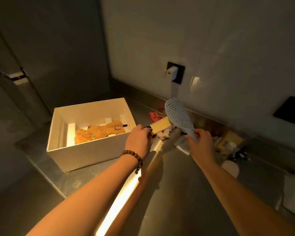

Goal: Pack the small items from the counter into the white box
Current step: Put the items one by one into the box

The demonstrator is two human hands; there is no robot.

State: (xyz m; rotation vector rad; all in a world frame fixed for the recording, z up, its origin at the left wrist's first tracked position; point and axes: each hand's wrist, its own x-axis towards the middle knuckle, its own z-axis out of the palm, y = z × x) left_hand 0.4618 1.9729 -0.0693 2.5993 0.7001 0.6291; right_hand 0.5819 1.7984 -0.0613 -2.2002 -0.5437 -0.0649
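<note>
Gripping a yellow comb [161, 125] by its dark end, the left hand [138, 140] hovered just right of the white box [85, 153], while the right hand [200, 142] clasped the handle of a pale blue hairbrush [178, 114] raised above the surface [177, 193]. Inside the box lay a fuzzy orange plush item [99, 132]. A cluster of small items [228, 143] sat on the surface behind the hands, near the wall.
</note>
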